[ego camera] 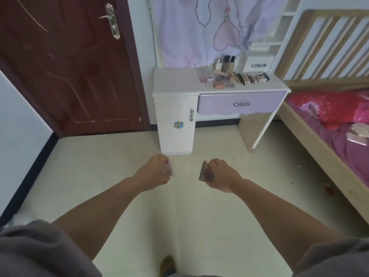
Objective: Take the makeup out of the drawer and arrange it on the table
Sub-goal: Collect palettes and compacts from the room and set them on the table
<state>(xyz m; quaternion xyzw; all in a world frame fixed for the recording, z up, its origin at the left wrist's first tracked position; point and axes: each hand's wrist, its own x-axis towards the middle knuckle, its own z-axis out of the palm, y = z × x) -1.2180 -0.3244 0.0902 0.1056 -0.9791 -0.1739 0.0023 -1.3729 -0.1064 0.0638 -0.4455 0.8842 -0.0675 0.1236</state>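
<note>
Dark flat rectangular makeup compact [204, 171] pinched in the right hand [220, 173], held over pale floor [99, 176]; small clear pinkish case [171, 170] clamped in the left hand [156, 169]. At 12 o'clock, well apart: white desk [175, 80] with shut lilac drawer [239, 103], crowded with palettes [249, 76] and bottles [229, 62]. At 3 o'clock, wooden bed [319, 156].

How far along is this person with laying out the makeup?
Much makeup already lies on the dressing table, and the purple drawer is shut. The left hand and right hand each hold a small case, away from the table. Those remain to place.
</note>
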